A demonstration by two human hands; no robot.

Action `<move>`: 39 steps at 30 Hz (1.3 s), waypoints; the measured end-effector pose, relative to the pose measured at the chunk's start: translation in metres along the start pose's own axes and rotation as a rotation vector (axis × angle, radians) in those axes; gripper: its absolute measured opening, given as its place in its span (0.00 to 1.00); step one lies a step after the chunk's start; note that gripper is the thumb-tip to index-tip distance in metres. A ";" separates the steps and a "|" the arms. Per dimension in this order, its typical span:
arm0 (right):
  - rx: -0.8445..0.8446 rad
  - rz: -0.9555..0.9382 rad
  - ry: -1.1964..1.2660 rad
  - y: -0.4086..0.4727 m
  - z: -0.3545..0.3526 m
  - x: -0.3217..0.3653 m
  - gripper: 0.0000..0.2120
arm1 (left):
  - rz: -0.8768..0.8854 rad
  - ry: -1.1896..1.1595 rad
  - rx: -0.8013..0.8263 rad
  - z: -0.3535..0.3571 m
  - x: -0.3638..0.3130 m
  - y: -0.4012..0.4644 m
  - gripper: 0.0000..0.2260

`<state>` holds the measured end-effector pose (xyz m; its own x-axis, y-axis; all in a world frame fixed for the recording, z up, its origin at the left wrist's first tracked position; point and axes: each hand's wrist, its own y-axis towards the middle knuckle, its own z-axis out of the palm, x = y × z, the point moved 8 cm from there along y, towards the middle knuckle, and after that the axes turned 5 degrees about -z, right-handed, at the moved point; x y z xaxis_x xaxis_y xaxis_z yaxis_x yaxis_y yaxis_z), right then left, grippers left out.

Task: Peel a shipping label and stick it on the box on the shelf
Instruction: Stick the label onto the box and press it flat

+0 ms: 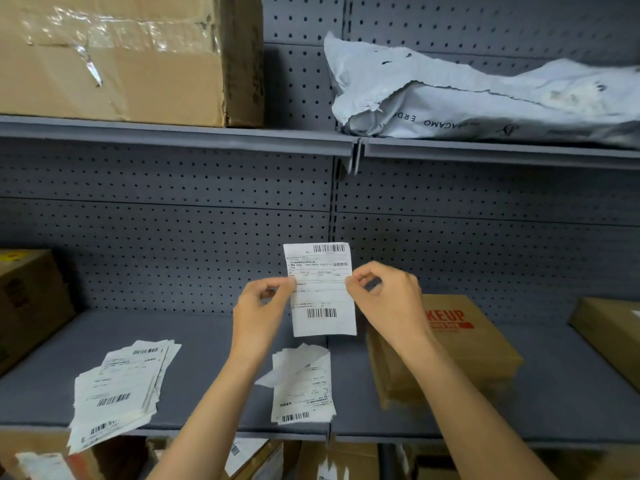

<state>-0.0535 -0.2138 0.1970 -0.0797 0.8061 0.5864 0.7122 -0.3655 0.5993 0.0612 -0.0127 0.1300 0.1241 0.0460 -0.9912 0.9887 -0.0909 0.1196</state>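
A white shipping label [320,292] with two barcodes is held upright in the air in front of the grey pegboard. My left hand [261,310] pinches its left edge and my right hand [388,299] pinches its right edge, thumb and forefinger closed on the paper. Just behind and right of my right hand, a brown cardboard box [464,344] with red lettering sits on the grey middle shelf [207,341]. My right wrist hides part of that box's left side.
A fanned stack of labels [117,389] overhangs the shelf's front left; a smaller pile of labels [304,386] lies below my hands. Other cardboard boxes [27,299] [609,337] sit at both shelf ends. Above, a large box [128,57] and a grey mailer bag [485,98].
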 end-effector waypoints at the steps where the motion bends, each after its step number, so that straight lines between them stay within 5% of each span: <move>1: 0.002 0.029 -0.002 -0.001 -0.007 -0.007 0.04 | 0.009 0.006 0.025 0.009 -0.004 -0.002 0.05; 15: 0.010 0.286 -0.043 0.003 -0.105 -0.105 0.08 | 0.093 0.139 0.237 0.142 -0.027 -0.031 0.07; 39: 0.247 0.348 -0.218 0.020 -0.078 -0.244 0.11 | -0.004 0.781 0.089 0.233 0.024 -0.014 0.14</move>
<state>-0.0748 -0.4545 0.1082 0.3225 0.7439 0.5853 0.8172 -0.5308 0.2244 0.0306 -0.2421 0.0913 0.1768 0.7294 -0.6608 0.9828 -0.1674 0.0783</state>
